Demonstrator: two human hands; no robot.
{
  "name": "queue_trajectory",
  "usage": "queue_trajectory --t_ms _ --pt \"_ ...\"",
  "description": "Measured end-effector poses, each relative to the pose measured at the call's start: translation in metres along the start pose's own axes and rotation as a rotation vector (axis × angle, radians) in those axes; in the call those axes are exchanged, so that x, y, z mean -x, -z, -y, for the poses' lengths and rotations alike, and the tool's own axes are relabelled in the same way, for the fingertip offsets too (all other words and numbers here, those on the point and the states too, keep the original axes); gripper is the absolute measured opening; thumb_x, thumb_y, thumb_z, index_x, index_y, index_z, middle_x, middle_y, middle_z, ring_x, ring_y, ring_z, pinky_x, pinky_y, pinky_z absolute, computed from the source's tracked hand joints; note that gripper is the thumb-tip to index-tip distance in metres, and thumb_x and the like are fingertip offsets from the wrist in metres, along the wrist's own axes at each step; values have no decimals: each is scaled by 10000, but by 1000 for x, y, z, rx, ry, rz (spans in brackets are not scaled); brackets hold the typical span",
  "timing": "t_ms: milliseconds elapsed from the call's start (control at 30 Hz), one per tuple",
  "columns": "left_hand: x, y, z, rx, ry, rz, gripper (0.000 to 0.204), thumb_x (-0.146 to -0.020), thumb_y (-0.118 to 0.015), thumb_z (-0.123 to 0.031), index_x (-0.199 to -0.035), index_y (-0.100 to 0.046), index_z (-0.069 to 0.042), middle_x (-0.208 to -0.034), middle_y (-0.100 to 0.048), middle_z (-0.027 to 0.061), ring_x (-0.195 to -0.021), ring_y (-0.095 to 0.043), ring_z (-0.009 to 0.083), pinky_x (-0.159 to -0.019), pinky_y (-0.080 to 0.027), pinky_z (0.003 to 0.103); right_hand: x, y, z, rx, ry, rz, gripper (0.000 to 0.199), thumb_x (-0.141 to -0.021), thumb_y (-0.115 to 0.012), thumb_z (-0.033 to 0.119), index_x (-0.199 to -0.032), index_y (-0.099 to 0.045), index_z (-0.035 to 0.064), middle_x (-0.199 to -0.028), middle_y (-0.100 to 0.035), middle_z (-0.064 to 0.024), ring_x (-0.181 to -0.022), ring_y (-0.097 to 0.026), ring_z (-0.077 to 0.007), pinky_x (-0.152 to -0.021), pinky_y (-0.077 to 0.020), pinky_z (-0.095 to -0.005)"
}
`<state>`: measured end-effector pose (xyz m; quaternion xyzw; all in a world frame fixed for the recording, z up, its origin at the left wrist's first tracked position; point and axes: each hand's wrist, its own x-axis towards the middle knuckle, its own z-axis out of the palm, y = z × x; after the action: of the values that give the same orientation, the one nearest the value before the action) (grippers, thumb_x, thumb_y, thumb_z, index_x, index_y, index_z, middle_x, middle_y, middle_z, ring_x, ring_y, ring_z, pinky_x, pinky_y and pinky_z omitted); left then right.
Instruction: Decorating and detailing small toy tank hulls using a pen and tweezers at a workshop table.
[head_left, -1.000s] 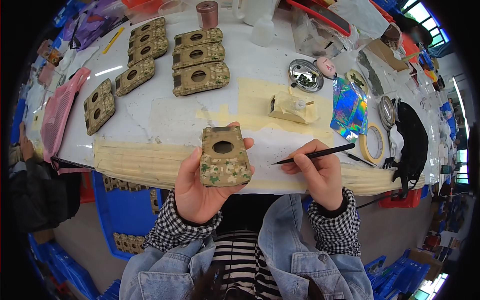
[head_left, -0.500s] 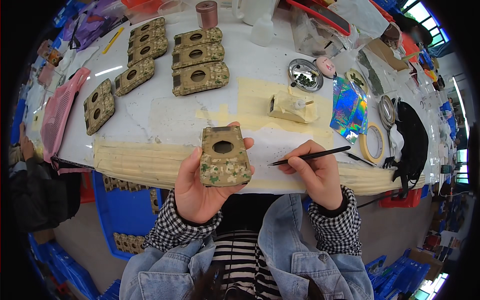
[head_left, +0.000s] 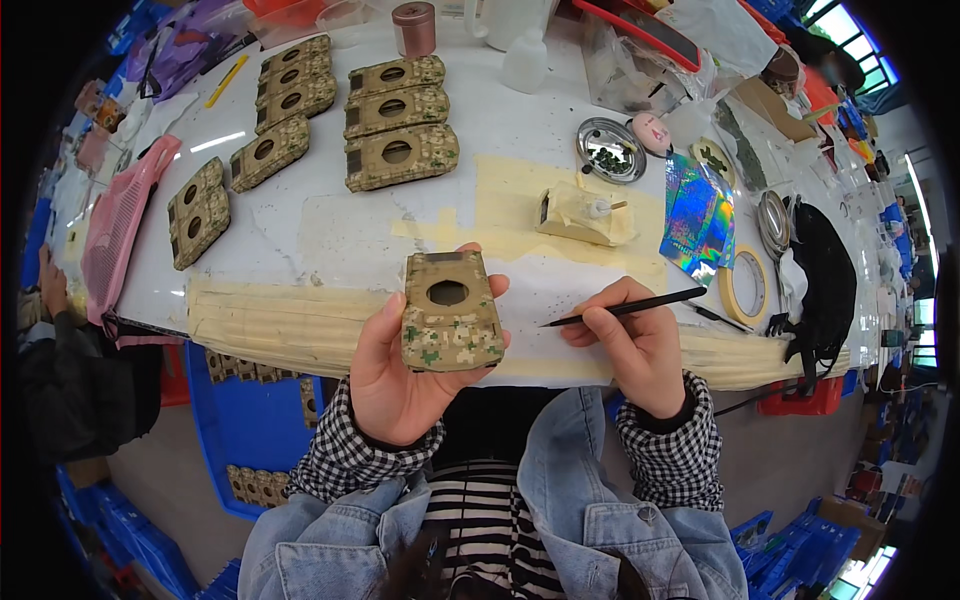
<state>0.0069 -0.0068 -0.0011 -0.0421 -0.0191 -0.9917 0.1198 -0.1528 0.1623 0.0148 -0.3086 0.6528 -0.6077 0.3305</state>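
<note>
A slim black pointed rod [head_left: 657, 301] edged toward two o'clock, right hand's [head_left: 635, 345] fingers pinching it; left hand's [head_left: 395, 390] fingers grip a boxy camouflage shell [head_left: 452, 340].

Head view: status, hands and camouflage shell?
Left hand holds camouflage shell. Right hand grips black pen-like tool, tip off the shell. Possibly in the way: left fingertips, shell's right edge.

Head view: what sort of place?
Probably a workshop: matching tan camouflage casings with round holes on a white tabletop, more in a blue plastic tray below, and a pale yellow tape roll.
</note>
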Motion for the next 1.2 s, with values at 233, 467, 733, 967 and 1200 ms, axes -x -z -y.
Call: queue_trajectory --t_ms 233,467,733,967,1200 --pt "0 -5 2 -46 12 -52 648 -993 -330 -354 -1470 -42 -21 -1425 -272 289 -1129 -547 405 -977 -497 432 4 -3 22 -117 113 -130 145 -948 -547 113 -933 -540 -30 -822 -647 -100 -729 -646 -140 -655 -525 -246" --pt "-3 -12 8 -130 86 -119 561 -1002 -304 -347 -1459 -175 -48 -1398 -361 237 -1164 -532 357 -964 -507 408 2 -22 42 -38 520 -18 89 -926 -549 51 -976 -545 -22 -947 -626 -149 -921 -580 -183 -836 -455 -302" --pt "0 -11 10 -146 106 -85 530 -1006 -290 -336 -1453 -202 -64 -1366 -416 214 -1176 -535 306 -956 -514 395 3 -40 46 -262 402 24 94 -938 -536 36 -996 -528 -37 -1005 -648 -159 -955 -615 -192 -885 -460 -315" --pt "-1 -12 12 -110 81 -105 595 -995 -327 -328 -1449 -141 7 -1345 -374 264 -1116 -553 330 -973 -501 385 4 -36 46 -202 378 34 100 -940 -537 38 -1000 -520 -40 -987 -649 -152 -949 -609 -171 -880 -457 -292" --pt "-1 -11 12 -107 77 -105 597 -993 -333 -330 -1450 -139 1 -1337 -379 254 -1092 -564 336 -956 -513 370 3 -37 45 -193 375 40 105 -940 -542 46 -999 -522 -39 -985 -650 -147 -945 -607 -164 -877 -457 -290"
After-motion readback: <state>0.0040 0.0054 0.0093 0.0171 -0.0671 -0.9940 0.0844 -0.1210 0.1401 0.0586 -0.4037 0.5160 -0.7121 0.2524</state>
